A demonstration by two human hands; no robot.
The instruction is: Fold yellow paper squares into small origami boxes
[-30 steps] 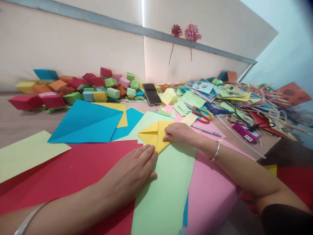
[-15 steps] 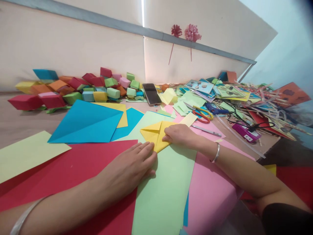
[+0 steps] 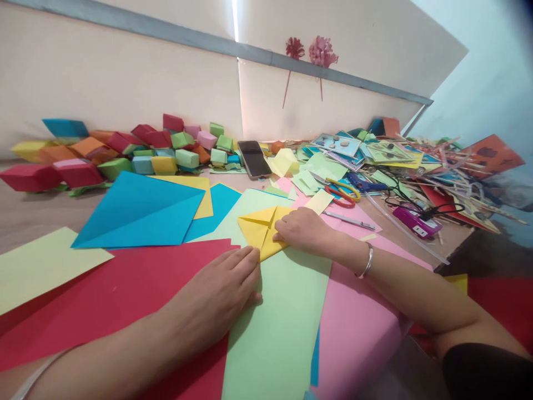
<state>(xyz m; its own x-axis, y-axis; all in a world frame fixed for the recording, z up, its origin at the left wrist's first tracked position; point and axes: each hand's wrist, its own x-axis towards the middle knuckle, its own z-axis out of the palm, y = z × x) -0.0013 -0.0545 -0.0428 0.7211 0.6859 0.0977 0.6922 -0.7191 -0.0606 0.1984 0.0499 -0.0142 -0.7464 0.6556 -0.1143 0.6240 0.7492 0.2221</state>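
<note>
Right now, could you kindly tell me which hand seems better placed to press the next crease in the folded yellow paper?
Probably the right hand: its curled fingers rest on the folded yellow paper, while the left hand lies flatter, at the paper's near corner.

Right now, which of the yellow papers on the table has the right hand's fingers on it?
The folded yellow paper on the light green sheet. The right hand touches its right side; the yellow sheet partly under the blue paper is untouched.
</note>
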